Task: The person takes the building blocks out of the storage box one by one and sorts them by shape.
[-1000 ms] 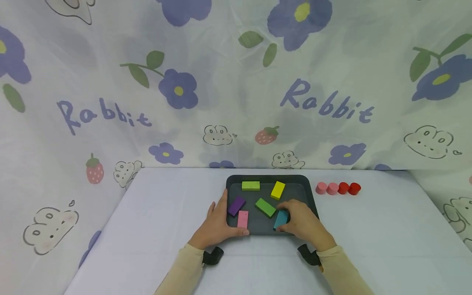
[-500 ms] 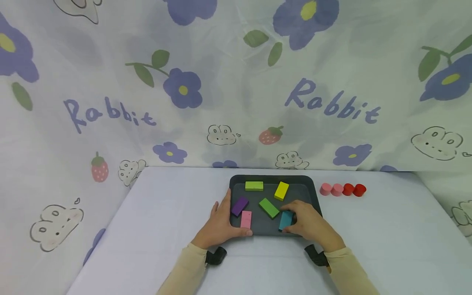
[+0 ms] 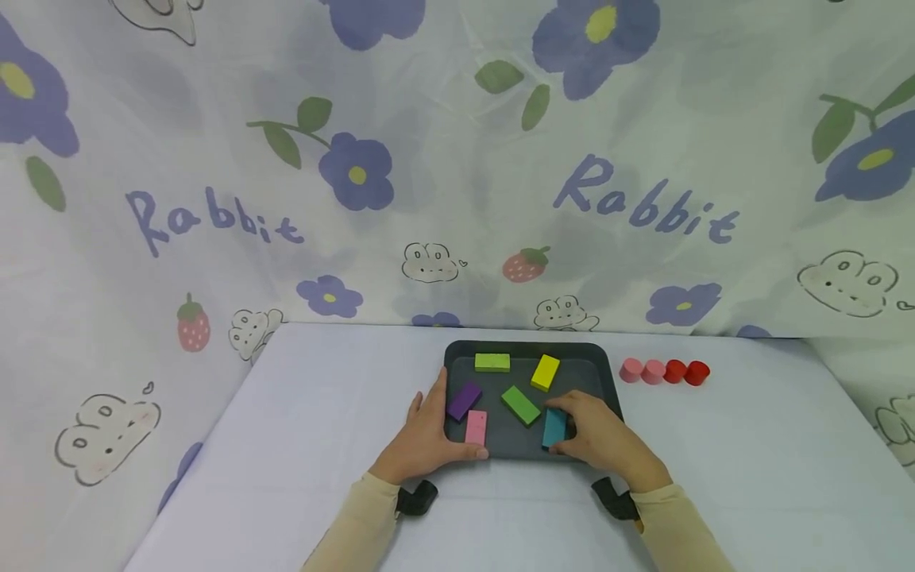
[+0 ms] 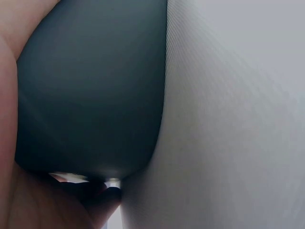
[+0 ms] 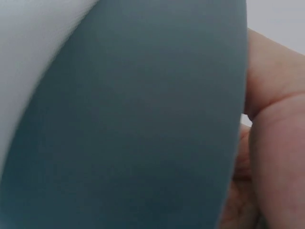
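Observation:
A dark grey rectangular tray (image 3: 511, 451) lies on the white table with several coloured blocks in it. My left hand (image 3: 423, 446) holds its near left corner, thumb over the front rim and fingers along the left side. Inside the front right part, my right hand (image 3: 602, 435) pinches a blue block (image 3: 554, 427) between thumb and fingers. A green block (image 3: 520, 406) lies slantwise to the left of it. By my left thumb is a pink block (image 3: 476, 427), with a purple block (image 3: 465, 401) behind it. Both wrist views are mostly filled by the tray's dark wall (image 4: 95, 95).
Along the tray's back lie a lime green block (image 3: 492, 363) and a yellow block (image 3: 545, 372). Right of the tray, two pink cylinders (image 3: 631, 370) and two red cylinders (image 3: 696, 372) stand in a row. A patterned curtain (image 3: 457, 159) hangs behind the table.
The blue block has turned slightly in my right fingers and now sits straighter to the tray. My left hand keeps its place on the corner. The head view has shifted a little.

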Demonstrator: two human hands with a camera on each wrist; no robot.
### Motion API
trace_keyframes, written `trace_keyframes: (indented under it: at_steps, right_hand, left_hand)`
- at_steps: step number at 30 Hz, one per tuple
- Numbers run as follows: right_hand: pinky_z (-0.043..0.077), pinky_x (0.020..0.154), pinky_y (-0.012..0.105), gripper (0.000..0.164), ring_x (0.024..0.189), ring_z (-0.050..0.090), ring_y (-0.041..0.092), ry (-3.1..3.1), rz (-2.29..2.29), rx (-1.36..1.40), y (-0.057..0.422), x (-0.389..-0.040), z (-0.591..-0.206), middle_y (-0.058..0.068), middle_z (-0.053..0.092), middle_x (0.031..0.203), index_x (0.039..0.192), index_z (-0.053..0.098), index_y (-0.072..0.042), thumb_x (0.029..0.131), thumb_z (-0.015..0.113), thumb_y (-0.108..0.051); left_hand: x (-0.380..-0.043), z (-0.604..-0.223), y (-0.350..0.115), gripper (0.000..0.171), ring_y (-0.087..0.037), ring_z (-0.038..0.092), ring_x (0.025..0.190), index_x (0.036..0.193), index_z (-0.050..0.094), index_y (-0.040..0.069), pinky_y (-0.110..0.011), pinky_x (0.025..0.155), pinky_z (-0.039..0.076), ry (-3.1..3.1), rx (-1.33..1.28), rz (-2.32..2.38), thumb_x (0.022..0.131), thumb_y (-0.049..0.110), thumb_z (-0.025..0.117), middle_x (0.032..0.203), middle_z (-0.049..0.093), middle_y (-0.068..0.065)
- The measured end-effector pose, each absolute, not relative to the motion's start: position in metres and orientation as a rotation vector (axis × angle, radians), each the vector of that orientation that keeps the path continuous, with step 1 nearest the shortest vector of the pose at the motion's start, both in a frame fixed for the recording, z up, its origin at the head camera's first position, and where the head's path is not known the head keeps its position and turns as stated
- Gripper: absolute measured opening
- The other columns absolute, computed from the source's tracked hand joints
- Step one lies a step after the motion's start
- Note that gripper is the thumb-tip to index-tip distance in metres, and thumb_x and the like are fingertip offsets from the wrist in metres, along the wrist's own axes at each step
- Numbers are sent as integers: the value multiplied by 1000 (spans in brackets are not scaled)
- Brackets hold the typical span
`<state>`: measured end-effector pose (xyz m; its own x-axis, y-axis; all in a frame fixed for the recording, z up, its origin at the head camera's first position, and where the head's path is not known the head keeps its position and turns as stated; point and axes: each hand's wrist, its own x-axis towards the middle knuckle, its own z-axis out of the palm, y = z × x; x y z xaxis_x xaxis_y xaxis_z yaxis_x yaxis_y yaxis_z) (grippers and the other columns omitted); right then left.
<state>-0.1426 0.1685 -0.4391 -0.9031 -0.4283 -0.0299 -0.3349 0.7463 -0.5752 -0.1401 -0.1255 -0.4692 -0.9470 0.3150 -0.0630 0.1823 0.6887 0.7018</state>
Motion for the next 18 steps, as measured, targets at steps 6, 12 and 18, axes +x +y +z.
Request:
trace_keyframes:
  at_steps: [6, 12, 18]
  right_hand:
    - [55, 94, 44, 60, 105, 57, 24, 2825, -808, -643, 168, -143, -441, 10, 63, 123, 128, 65, 1, 77, 88, -18]
    - [55, 94, 42, 58, 104, 57, 22, 2856, -798, -652, 168, -143, -437, 9, 63, 123, 128, 66, 0, 78, 87, -19]
    - [55, 94, 45, 58, 106, 57, 23, 2870, -810, -643, 172, -142, -431, 9, 62, 126, 130, 65, -3, 78, 86, -20]
  left_hand:
    - [-141, -471, -125, 144, -19, 11, 153, 161, -7, 8, -44, 124, -5, 2729, 376, 1079, 66, 67, 84, 168, 5, -6]
    - [-140, -471, -126, 143, -19, 13, 153, 161, -6, 7, -45, 124, -4, 2736, 389, 1088, 66, 66, 84, 168, 7, -8]
    - [-139, -470, -126, 143, -20, 13, 153, 161, -5, 6, -46, 124, -3, 2737, 395, 1103, 66, 65, 85, 168, 7, -8]
